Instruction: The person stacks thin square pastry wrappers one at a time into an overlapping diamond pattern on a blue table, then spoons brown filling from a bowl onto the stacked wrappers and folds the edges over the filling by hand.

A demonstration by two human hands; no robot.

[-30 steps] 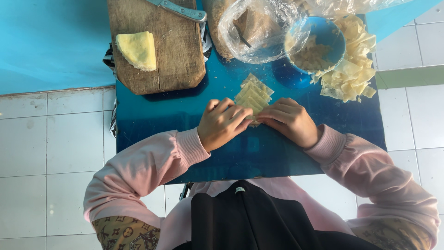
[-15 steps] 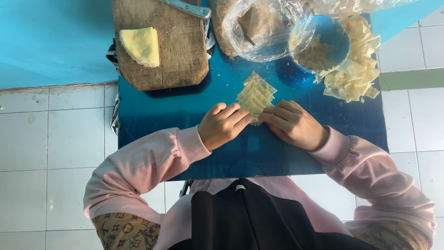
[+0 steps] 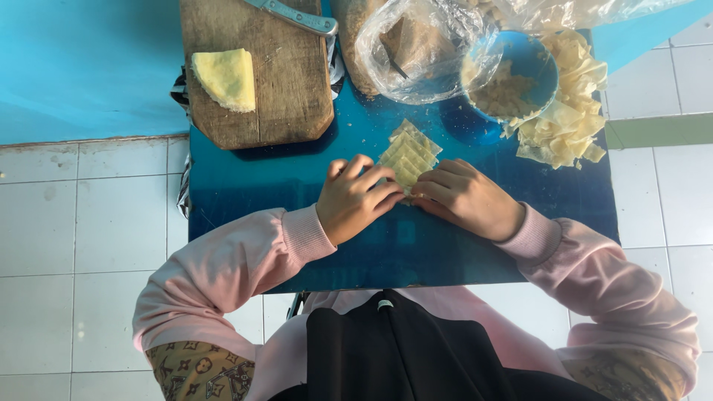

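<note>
We see the left hand (image 3: 355, 200) and right hand (image 3: 466, 197) pinching the near end of overlapping pale yellow square dough wrappers (image 3: 407, 152) on the blue bench (image 3: 245, 200). Both grips are narrow, fingertips on the wrappers.

Glossy blue tabletop (image 3: 245, 200), worn wooden board (image 3: 290, 82) – rough (scratched), crinkled clear plastic bag (image 3: 416, 52), metal knife (image 3: 293, 15)
</note>
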